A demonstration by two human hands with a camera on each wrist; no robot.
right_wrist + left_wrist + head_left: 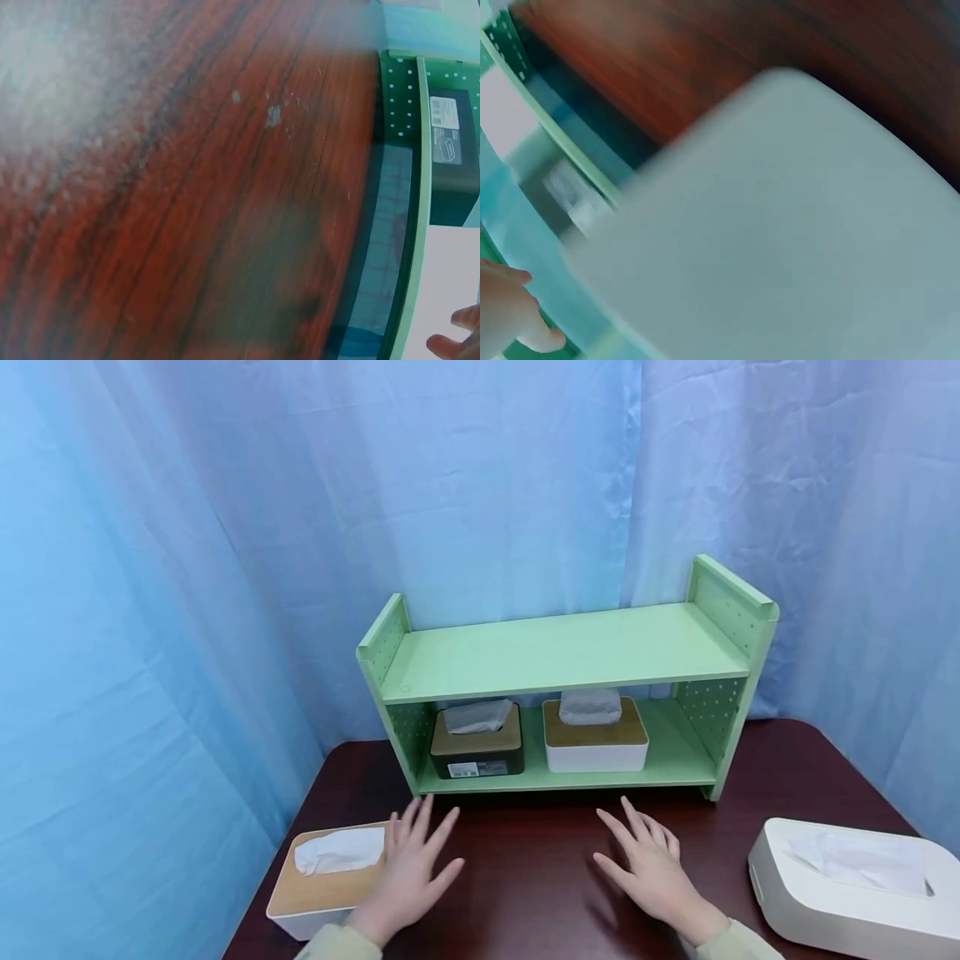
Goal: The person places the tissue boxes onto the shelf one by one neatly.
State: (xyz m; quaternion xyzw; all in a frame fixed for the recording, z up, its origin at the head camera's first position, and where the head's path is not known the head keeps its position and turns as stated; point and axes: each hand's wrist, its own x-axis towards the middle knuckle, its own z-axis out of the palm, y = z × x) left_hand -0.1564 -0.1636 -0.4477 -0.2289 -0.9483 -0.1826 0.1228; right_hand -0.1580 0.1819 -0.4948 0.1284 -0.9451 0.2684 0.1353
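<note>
My left hand (407,875) hovers with spread fingers beside a white tissue box with a wood-toned lid (322,887), overlapping its right edge in the head view. That box's pale side (780,225) fills much of the left wrist view. Over the table in front of the shelf, my right hand (651,870) is spread and holds nothing. A green two-tier shelf (570,647) stands ahead. On its lower tier sit a dark tissue box with a brown lid (477,745) and a white one with a wood-toned lid (596,757). Tissue sticks out of each.
At the right front of the dark red wooden table (525,893) lies a larger white tissue box (825,902) with rounded corners. Blue curtains (487,485) hang behind the shelf and along both sides. The shelf's upper tier has raised end panels (731,597).
</note>
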